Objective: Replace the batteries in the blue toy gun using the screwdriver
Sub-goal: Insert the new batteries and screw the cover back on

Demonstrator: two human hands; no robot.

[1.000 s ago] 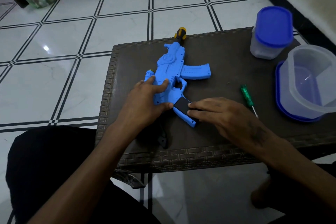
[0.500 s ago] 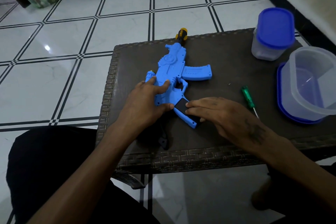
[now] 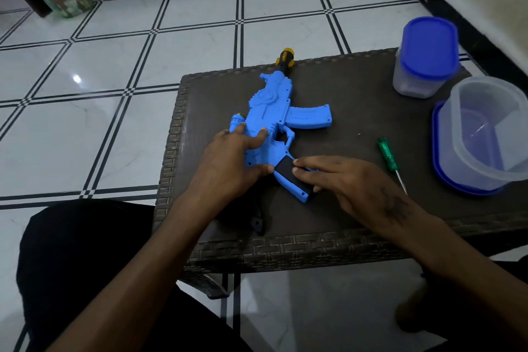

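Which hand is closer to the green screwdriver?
Right. The right hand rests on the toy gun's black grip panel, just beside the green screwdriver; the left hand lies farther away.

Toy gun (image 3: 274, 120) rear hidden under left hand (image 3: 228, 163); right-side open tub (image 3: 485, 134) cropped by frame edge.

Right hand (image 3: 343, 180) fingertips crept slightly along black grip cover (image 3: 285, 170), seemingly.

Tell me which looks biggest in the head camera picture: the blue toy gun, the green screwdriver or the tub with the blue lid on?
1. blue toy gun, partly hidden by the hands.
2. tub with the blue lid; it stands farther back, so its true size is unsure.
3. green screwdriver.
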